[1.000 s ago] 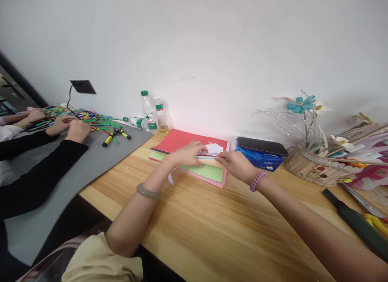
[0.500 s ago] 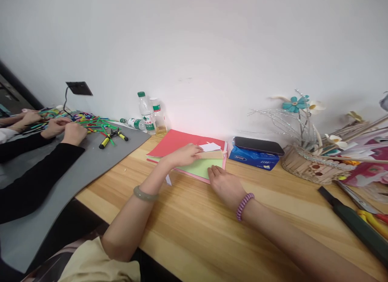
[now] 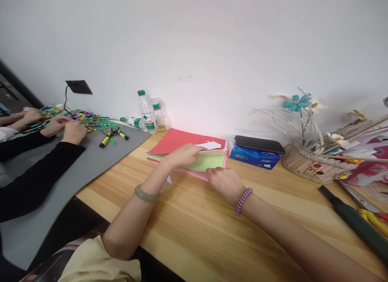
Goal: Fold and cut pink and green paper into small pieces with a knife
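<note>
Here, at a wooden table (image 3: pixel 194 217), a person works through a stack of coloured paper sheets (image 3: pixel 200 162) lying near the wall. The left hand (image 3: pixel 183 154), fingers loosely curled, lifts the upper sheets, a red one (image 3: pixel 178 141) on top, baring a light green sheet (image 3: pixel 206 164). The right hand (image 3: pixel 226 183), half closed, pinches the stack's near edge at a pink sheet. A blue tissue pack (image 3: pixel 253 158) with a dark phone (image 3: pixel 259 144) on it sits just beside the stack. Further left, another person's hands (image 3: pixel 65 128) handle coloured sticks on a grey mat (image 3: pixel 60 172).
</note>
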`<state>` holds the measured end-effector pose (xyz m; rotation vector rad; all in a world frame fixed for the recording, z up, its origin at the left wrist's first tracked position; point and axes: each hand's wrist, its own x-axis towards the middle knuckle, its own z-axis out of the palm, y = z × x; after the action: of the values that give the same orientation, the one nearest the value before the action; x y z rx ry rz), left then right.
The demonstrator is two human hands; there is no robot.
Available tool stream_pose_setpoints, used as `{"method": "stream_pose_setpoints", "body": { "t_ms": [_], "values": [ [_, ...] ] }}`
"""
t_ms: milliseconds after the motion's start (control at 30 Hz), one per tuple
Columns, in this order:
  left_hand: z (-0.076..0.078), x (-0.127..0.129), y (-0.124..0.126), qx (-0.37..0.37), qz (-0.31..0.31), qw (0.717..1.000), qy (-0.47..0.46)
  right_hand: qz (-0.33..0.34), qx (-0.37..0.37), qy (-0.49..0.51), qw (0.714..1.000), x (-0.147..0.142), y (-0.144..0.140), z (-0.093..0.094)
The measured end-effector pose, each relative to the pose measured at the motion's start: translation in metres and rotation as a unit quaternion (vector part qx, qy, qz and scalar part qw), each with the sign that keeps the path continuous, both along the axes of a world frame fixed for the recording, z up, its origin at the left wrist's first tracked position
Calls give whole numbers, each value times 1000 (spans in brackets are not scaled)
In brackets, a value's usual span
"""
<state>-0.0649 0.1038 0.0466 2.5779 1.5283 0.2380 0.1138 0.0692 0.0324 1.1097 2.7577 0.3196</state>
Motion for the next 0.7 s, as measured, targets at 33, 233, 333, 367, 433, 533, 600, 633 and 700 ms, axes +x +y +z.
{"method": "stream_pose_setpoints", "body": {
  "t_ms": [33, 233, 333, 367, 433, 533, 600, 633, 700],
  "values": [
    [0, 0, 0, 3, 0, 1000, 3, -7, -7, -2, 1000, 0, 0, 3],
    [0, 1, 1, -1, 3, 1000, 8, -18, -12, 10, 1000, 6, -2, 7],
    [-1, 1, 1, -12, -2, 1000, 6, 10, 17, 44, 999, 12, -6, 2],
    [-1, 1, 1, -15, -6, 1000, 3, 28, 29, 58, 998, 14, -8, 0],
    [-1, -1, 1, -21, -12, 1000, -6, 81, 54, 88, 991, 20, -16, -2],
    [-1, -2, 1, -36, -21, 999, -16, 179, 94, 141, 969, 36, -37, 0],
    [-1, -3, 1, -49, -29, 998, -21, 230, 117, 174, 950, 52, -55, 4],
    [-1, -2, 1, -56, -32, 998, -22, 249, 123, 187, 942, 61, -65, 6],
    [-3, -1, 1, -66, -33, 997, -23, 268, 123, 198, 935, 83, -85, 6]
  ]
}}
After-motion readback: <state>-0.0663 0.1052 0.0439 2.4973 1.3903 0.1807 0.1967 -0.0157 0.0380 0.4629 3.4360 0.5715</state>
